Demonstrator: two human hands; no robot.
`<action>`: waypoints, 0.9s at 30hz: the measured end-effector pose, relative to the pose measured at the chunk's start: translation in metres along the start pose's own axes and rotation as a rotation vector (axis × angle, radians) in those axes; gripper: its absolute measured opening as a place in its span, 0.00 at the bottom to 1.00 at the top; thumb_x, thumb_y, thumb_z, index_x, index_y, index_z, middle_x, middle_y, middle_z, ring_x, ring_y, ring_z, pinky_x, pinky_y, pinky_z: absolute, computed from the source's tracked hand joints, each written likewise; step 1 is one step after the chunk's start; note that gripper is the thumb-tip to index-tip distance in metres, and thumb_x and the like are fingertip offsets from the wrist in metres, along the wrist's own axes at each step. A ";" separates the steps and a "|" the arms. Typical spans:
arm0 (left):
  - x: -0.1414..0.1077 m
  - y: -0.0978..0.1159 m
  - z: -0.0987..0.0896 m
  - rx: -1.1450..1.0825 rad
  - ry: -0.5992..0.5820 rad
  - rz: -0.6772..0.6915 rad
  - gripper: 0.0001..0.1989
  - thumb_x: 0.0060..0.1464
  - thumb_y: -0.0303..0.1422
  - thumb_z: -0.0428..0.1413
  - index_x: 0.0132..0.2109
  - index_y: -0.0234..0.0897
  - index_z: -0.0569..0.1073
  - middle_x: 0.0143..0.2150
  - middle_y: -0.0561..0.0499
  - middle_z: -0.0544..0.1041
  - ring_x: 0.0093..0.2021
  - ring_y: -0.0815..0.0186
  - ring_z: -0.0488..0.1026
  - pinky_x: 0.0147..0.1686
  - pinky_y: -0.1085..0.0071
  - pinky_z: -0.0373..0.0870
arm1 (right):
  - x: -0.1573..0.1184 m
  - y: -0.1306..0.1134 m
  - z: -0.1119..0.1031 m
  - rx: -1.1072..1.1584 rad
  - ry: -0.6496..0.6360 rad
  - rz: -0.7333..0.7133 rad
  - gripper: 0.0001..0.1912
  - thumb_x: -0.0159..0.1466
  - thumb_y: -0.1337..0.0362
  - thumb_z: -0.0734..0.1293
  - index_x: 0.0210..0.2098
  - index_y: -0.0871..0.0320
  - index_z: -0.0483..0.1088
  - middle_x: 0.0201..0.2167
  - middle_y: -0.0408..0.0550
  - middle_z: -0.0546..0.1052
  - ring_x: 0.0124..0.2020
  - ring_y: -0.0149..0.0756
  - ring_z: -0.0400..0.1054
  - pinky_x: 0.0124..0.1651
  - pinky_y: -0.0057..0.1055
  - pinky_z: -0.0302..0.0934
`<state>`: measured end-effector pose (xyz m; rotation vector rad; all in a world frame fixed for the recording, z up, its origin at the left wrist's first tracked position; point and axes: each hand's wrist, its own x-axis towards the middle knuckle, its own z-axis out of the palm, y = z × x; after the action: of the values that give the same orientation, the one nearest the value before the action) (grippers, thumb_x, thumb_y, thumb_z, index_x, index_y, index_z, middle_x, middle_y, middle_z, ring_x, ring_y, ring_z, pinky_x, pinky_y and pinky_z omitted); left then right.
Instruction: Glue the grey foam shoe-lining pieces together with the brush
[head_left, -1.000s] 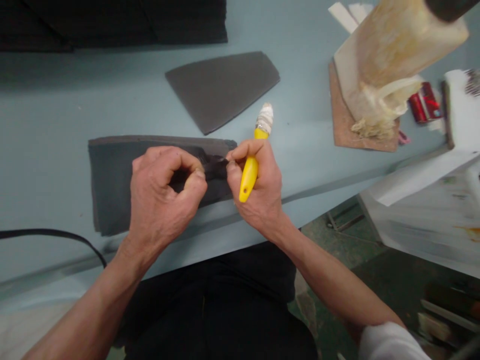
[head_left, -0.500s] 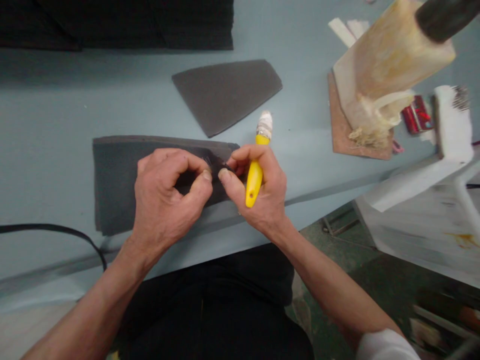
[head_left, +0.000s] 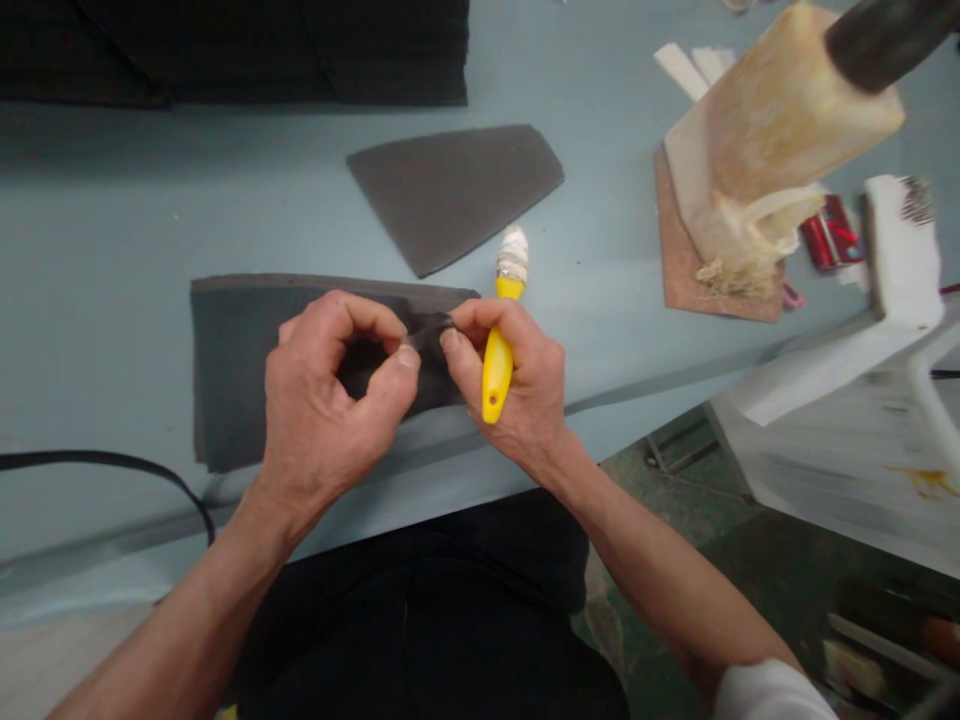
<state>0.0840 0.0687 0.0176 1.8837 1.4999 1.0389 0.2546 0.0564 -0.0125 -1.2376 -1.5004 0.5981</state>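
My left hand (head_left: 334, 390) is closed in a thumb-and-finger pinch on a thin dark piece of fabric (head_left: 431, 345). Opposite it, my right hand (head_left: 521, 370) pinches the same piece with thumb and forefinger. A paintbrush (head_left: 498, 370) with a yellow handle also rests in the right hand, its white-crusted bristles pointing away from me. Beneath both hands lies a dark grey fabric panel (head_left: 232, 370) with a paler strip along its far edge. Farther off, a separate grey panel (head_left: 457, 190) with angled sides lies flat.
A glue-stained plastic container (head_left: 765, 120) with a dark handle in it stands on a brown board (head_left: 675, 260) at the right. Near it are a red object (head_left: 829, 235) and white strips (head_left: 682, 70). Stacked black material (head_left: 390, 50) sits at the back left; a black cable (head_left: 97, 457) crosses the left.
Both hands stay pinched on the dark fabric, which has shifted slightly between the fingertips. My right hand and the brush have moved a little to the left.
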 end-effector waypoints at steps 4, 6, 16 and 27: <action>-0.003 -0.003 -0.001 -0.079 -0.024 -0.014 0.09 0.57 0.34 0.56 0.45 0.46 0.73 0.40 0.54 0.78 0.43 0.60 0.77 0.49 0.56 0.71 | -0.001 0.001 0.000 -0.001 0.001 0.020 0.04 0.71 0.61 0.70 0.43 0.54 0.73 0.33 0.39 0.78 0.31 0.28 0.72 0.40 0.30 0.68; -0.004 -0.003 0.000 -0.100 -0.052 -0.034 0.12 0.58 0.34 0.57 0.49 0.48 0.74 0.40 0.55 0.78 0.42 0.60 0.77 0.46 0.57 0.71 | -0.002 0.000 0.000 -0.019 -0.008 0.039 0.05 0.71 0.60 0.69 0.43 0.53 0.73 0.33 0.39 0.78 0.31 0.29 0.72 0.40 0.30 0.68; -0.001 0.003 -0.004 -0.078 -0.095 0.028 0.10 0.61 0.31 0.50 0.38 0.48 0.76 0.33 0.58 0.78 0.35 0.63 0.75 0.50 0.57 0.72 | 0.006 -0.004 -0.001 -0.079 -0.054 0.094 0.06 0.71 0.58 0.68 0.41 0.54 0.72 0.29 0.36 0.75 0.26 0.27 0.67 0.33 0.28 0.61; -0.001 0.002 0.004 0.053 -0.002 0.073 0.05 0.63 0.35 0.60 0.36 0.45 0.74 0.34 0.58 0.80 0.35 0.65 0.77 0.46 0.62 0.73 | 0.004 -0.002 -0.002 -0.136 -0.069 -0.027 0.04 0.71 0.61 0.67 0.43 0.53 0.74 0.32 0.40 0.80 0.30 0.31 0.72 0.37 0.31 0.65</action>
<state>0.0889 0.0671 0.0166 1.9893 1.4811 1.0393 0.2560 0.0587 -0.0089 -1.3092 -1.6351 0.5325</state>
